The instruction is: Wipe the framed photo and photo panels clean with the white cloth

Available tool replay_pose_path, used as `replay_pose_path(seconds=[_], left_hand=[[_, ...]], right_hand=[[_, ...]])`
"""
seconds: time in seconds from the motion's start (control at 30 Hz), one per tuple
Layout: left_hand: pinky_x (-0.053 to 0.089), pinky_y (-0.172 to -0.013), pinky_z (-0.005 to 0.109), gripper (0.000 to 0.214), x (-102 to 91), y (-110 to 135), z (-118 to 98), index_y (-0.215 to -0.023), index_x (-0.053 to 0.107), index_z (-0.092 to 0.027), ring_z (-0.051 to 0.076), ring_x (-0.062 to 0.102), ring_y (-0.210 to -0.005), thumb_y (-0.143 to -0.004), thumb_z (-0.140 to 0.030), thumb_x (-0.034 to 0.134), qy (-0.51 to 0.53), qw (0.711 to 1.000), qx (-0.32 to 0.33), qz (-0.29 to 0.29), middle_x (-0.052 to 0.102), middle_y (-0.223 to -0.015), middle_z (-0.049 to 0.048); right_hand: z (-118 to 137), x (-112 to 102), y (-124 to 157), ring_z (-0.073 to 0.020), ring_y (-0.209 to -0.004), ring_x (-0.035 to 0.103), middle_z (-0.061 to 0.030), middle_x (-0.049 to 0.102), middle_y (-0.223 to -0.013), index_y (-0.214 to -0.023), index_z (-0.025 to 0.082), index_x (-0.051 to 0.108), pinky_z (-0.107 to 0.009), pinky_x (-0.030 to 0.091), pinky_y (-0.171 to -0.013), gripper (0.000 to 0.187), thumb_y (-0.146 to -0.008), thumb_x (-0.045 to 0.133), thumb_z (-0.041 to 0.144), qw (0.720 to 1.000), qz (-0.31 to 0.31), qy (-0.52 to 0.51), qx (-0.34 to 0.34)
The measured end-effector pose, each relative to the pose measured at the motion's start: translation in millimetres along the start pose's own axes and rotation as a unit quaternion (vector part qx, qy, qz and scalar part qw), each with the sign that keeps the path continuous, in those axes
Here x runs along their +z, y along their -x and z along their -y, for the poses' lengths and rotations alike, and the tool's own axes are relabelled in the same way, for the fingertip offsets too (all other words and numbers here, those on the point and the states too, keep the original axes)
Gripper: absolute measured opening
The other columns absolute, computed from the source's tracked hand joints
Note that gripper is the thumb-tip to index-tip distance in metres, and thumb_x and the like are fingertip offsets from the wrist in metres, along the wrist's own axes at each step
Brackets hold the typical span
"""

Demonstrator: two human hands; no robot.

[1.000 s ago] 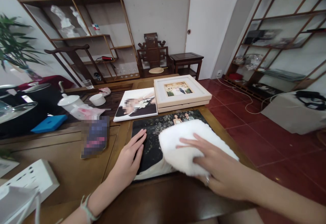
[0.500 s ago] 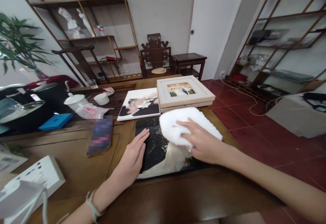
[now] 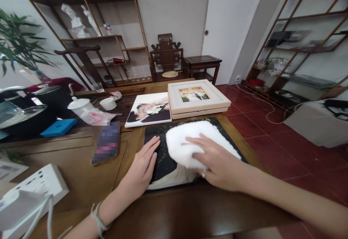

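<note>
A dark photo panel (image 3: 161,161) with a pale gown-like shape in its picture lies flat on the wooden table. My left hand (image 3: 145,159) rests on its left edge, fingers stretched out flat and holding nothing. On top of the panel is a fluffy white cloth (image 3: 178,143), which covers much of the middle and right of the picture. My right hand (image 3: 217,161) presses down on this cloth and grips it, some fingers extended and others bent. The underside of that hand is hidden.
Behind the panel lie a white-edged photo print (image 3: 148,110) and a stacked pale picture frame (image 3: 199,105). Leftward are a blurred-out purple item (image 3: 106,143), a blue block (image 3: 59,127), a white teapot (image 3: 80,105), a cup (image 3: 108,104), pots and a power strip (image 3: 40,192).
My right hand has drawn the white cloth slightly toward me, uncovering the panel's far edge and right corner. My left hand stays in place on the panel.
</note>
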State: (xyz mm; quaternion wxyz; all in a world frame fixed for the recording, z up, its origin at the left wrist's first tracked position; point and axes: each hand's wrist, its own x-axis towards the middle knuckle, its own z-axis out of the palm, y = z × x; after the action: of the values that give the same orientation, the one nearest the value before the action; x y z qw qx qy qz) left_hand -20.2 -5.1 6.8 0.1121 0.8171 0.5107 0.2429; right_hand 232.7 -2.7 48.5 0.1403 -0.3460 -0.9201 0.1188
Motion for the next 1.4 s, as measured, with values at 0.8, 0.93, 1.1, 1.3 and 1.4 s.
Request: replay_pose_path(seconds=[0.8,0.93,1.1,1.3,1.4], left_hand=[[0.03,-0.108,0.046,0.041,-1.1,0.7,-1.3,-0.132,0.042,-0.018,0.022,0.035,-0.132,-0.094,-0.023,0.027,0.01,1.0,-0.017,0.012,0.041,-0.142,0.0103],[0.03,-0.108,0.046,0.041,-1.3,-0.2,-1.2,-0.132,0.042,-0.018,0.022,0.035,-0.132,-0.094,-0.021,0.027,0.018,1.0,-0.006,0.006,0.042,-0.141,0.0104],[0.031,-0.108,0.044,0.041,-1.8,-0.9,-1.3,-0.13,0.045,-0.018,0.022,0.038,-0.13,-0.093,-0.02,0.029,0.024,1.0,0.002,-0.009,0.043,-0.141,0.0106],[0.032,-0.108,0.043,0.04,-2.0,-1.0,-0.1,-0.129,0.046,-0.017,0.021,0.038,-0.13,-0.093,-0.019,0.028,0.025,0.999,0.015,-0.013,0.045,-0.139,0.0109],[0.031,-0.108,0.044,0.041,-1.6,-1.3,0.6,-0.13,0.045,-0.019,0.021,0.038,-0.131,-0.093,-0.019,0.028,0.02,1.0,0.017,-0.008,0.045,-0.139,0.0092]], right_hand=[[33.1,4.4,20.0,-0.0283,-0.13,0.033,-0.0091,0.05,-0.134,-0.107,0.02,0.063,-0.054,0.018,-0.109,0.032,-0.075,0.055,0.019,0.997,0.034,-0.064,-0.004],[13.1,2.7,-20.3,-0.0273,-0.129,0.034,-0.0158,0.052,-0.129,-0.109,0.017,0.062,-0.051,0.02,-0.108,0.028,-0.084,0.05,0.02,0.999,-0.007,-0.028,0.021],[-5.7,10.2,-62.1,-0.0288,-0.126,0.037,-0.0142,0.053,-0.128,-0.116,0.017,0.058,-0.053,0.024,-0.103,0.031,-0.09,0.043,0.025,0.999,-0.027,0.019,0.017],[8.0,12.0,-42.9,-0.0298,-0.131,0.029,-0.0137,0.049,-0.133,-0.113,0.016,0.06,-0.055,0.016,-0.106,0.033,-0.083,0.047,0.019,0.999,-0.022,0.015,0.025],[28.4,13.8,-9.5,-0.0297,-0.134,0.025,-0.0104,0.045,-0.137,-0.103,0.018,0.064,-0.055,0.012,-0.108,0.029,-0.077,0.052,0.018,1.0,0.007,-0.011,0.019]])
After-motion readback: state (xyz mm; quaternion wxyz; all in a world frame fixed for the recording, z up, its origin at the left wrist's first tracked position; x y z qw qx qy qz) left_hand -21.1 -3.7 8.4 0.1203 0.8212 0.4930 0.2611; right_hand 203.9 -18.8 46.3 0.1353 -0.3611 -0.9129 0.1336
